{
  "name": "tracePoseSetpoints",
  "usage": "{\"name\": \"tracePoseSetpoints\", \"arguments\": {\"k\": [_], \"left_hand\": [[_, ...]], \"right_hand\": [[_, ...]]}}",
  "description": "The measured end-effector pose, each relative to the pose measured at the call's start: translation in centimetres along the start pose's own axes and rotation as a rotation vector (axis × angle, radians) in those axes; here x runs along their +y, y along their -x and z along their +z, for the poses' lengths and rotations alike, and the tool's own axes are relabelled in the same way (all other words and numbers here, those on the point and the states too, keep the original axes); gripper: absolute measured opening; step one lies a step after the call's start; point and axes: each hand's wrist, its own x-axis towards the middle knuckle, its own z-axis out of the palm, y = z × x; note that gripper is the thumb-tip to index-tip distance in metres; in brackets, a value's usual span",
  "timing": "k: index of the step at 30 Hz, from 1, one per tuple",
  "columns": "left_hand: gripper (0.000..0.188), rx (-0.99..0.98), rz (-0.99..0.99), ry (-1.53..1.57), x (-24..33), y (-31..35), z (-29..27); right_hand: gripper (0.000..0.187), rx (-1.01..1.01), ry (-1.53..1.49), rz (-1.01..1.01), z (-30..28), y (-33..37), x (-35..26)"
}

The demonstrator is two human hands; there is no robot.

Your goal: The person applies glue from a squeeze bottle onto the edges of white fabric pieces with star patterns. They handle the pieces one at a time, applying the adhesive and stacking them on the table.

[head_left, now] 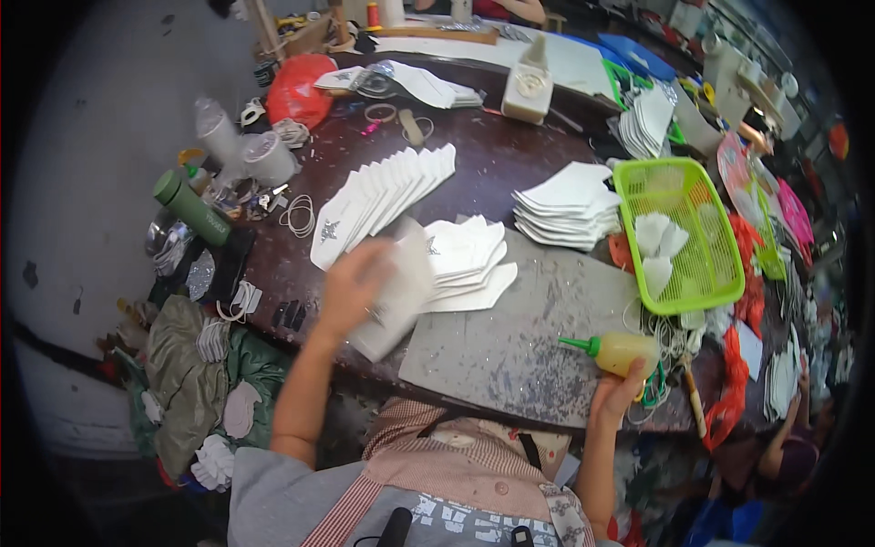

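My right hand is wrapped round a squeeze bottle of yellowish liquid, its green nozzle pointing left over a grey board. My left hand is smeared by motion at a blurred white cut piece; whether its fingers grip the piece cannot be made out. Just beyond it, a fanned row of white cut pieces lies on the dark table, a silvery star-like mark on the nearest. To the right of that hand, more white pieces overlap in a loose stack, partly on the board.
Another stack of white pieces sits beside a lime-green basket holding white scraps. Red plastic bags and tangled cord lie at the right. Leftward stand a green bottle and plastic cups. A white container stands at the far side.
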Motion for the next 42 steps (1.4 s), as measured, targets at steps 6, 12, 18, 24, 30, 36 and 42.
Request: {"name": "tracePoseSetpoints", "arguments": {"k": [6,12,18,24,30,36,42], "left_hand": [[0.023,0.145,-0.152,0.135,-16.9,-9.7,-6.5],[0.026,0.372,0.154,-0.435,-19.3,-9.7,-3.6],[0.027,-0.201,0.256,-0.029,-5.3,-8.4,7.6],[0.039,-0.225,0.372,-0.493,-3.3,-6.5,12.5],[0.046,-0.128,0.435,-0.555,-3.2,-5.9,12.4],[0.041,0.009,0.586,-0.649,-1.2,-5.7,11.6],[0.039,-0.328,0.571,-0.051,9.7,-4.7,3.6]], "right_hand": [[0.053,-0.044,0.122,-0.091,0.0,-0.5,1.0],[0.053,0.011,0.037,-0.091,-0.3,-0.8,1.0],[0.054,-0.006,0.05,-0.068,-0.2,-0.9,0.8],[0.052,0.018,0.001,-0.081,-0.5,-0.3,0.8],[0.052,0.031,-0.127,-0.005,-0.3,-0.3,0.3],[0.052,-0.004,-0.152,0.012,-0.3,-0.1,0.2],[0.053,0.006,-0.201,0.038,-0.7,-0.1,-0.2]]}}
